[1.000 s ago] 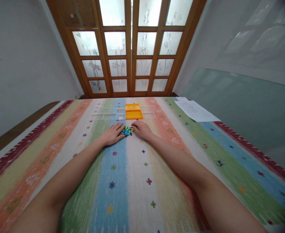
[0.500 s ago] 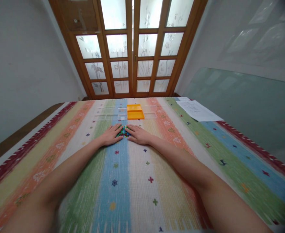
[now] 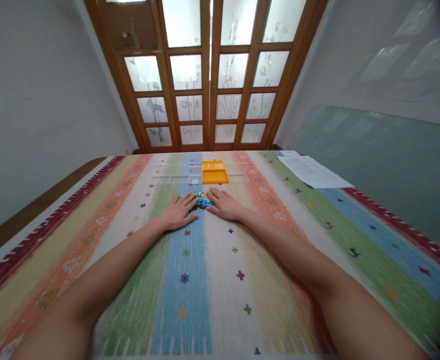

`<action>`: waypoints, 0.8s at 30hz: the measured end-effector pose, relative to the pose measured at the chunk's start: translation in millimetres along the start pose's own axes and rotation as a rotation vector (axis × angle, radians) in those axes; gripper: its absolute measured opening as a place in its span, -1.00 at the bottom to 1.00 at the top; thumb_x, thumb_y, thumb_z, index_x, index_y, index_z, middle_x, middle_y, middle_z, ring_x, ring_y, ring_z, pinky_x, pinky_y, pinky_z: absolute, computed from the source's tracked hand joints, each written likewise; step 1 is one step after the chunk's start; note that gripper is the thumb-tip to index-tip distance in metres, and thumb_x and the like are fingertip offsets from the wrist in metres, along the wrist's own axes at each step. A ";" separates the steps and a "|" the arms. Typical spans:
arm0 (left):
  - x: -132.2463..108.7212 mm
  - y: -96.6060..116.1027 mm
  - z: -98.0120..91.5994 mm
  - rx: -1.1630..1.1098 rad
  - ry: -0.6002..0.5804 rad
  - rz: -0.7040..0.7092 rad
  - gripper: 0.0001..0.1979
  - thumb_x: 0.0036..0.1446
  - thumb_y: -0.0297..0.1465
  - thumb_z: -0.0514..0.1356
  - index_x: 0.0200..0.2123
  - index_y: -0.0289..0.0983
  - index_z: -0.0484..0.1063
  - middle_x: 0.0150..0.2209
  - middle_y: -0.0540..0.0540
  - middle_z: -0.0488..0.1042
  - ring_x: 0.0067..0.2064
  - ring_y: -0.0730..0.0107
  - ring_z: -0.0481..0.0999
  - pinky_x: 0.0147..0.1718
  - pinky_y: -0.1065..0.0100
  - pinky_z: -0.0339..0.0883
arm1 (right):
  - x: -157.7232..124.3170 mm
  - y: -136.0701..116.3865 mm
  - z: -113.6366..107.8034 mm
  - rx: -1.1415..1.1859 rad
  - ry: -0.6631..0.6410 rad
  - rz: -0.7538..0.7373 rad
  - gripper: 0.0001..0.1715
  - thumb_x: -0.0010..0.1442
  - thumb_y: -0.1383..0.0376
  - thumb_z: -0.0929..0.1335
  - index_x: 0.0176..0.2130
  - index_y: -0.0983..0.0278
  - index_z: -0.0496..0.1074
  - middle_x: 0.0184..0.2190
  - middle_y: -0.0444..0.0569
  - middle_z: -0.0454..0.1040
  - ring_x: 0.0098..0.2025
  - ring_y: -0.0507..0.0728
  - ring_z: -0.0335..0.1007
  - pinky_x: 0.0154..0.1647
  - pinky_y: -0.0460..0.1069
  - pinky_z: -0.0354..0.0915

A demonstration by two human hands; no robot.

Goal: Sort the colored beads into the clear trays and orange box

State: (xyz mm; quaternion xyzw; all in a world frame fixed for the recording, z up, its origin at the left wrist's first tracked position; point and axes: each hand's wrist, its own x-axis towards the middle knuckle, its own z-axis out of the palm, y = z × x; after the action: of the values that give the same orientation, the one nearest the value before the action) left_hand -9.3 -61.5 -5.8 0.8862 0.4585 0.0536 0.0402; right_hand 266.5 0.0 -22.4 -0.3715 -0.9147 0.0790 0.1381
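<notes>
A small pile of blue, green and dark pieces point(image 3: 204, 203) lies on the striped tablecloth between my hands; at this size I cannot tell what kind they are. My left hand point(image 3: 180, 210) rests flat at the left side of the pile, its fingers stretched out and covering part of it. At the right side, my right hand point(image 3: 225, 204) lies palm down with extended fingers touching the pile's edge. Just beyond the pile stands an open yellow plastic case point(image 3: 215, 176) with two shallow halves.
Clear plastic boxes point(image 3: 167, 173) flank the yellow case on both sides. Printed paper sheets point(image 3: 313, 171) lie at the far right of the tablecloth point(image 3: 220, 300). Behind the table are wooden glass-paned doors point(image 3: 213, 90), and a glass panel point(image 3: 385, 160) leans along the right wall.
My hands have moved slightly apart, so more of the pieces shows between them. The whole view has shifted a little, with the scene appearing farther right.
</notes>
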 end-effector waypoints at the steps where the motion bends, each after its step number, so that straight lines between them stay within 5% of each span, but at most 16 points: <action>1: 0.9 3.3 0.2 0.004 -0.005 0.019 -0.22 0.42 0.11 -0.12 0.54 -0.13 -0.08 0.55 -0.17 -0.11 0.56 0.04 -0.15 0.48 -0.09 -0.31 | -0.3 -0.8 -0.8 0.008 -0.016 -0.023 -0.16 0.44 -0.15 0.20 0.48 0.22 0.14 0.52 0.17 0.02 0.55 0.34 -0.13 0.52 0.31 -0.10; 5: 5.8 9.4 2.8 -0.007 -0.016 0.085 -0.22 0.43 0.10 -0.12 0.55 -0.12 -0.11 0.56 -0.15 -0.12 0.56 0.07 -0.15 0.48 -0.03 -0.33 | -0.5 -7.4 -2.8 0.049 -0.045 -0.125 -0.17 0.46 -0.11 0.19 0.51 0.18 0.06 0.53 0.12 -0.02 0.56 0.30 -0.17 0.54 0.31 -0.15; 13: 9.4 -1.8 3.4 -0.049 0.038 -0.083 -0.23 0.44 0.10 -0.15 0.53 -0.17 -0.03 0.54 -0.18 -0.03 0.54 0.04 -0.05 0.45 -0.08 -0.13 | 5.0 -8.2 3.2 0.036 0.025 -0.056 -0.23 0.46 -0.06 0.25 0.46 0.25 0.19 0.50 0.22 0.07 0.53 0.37 -0.06 0.50 0.33 -0.02; 24: -1.4 -3.3 -6.0 -0.088 0.053 0.102 -0.36 0.46 -0.01 -0.03 0.50 -0.05 0.08 0.54 -0.09 -0.03 0.53 0.09 -0.01 0.47 -0.04 -0.11 | 5.6 -13.1 -7.2 0.134 0.133 -0.086 -0.52 0.47 0.21 0.27 0.31 0.18 0.40 0.28 0.13 0.41 0.32 0.27 0.31 0.35 0.21 0.24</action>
State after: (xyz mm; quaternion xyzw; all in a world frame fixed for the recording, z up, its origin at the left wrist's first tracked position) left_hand -13.5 -60.7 -0.3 0.9040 0.4110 0.0990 0.0643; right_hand 256.3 -5.1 -11.2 -0.3260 -0.9113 0.1094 0.2263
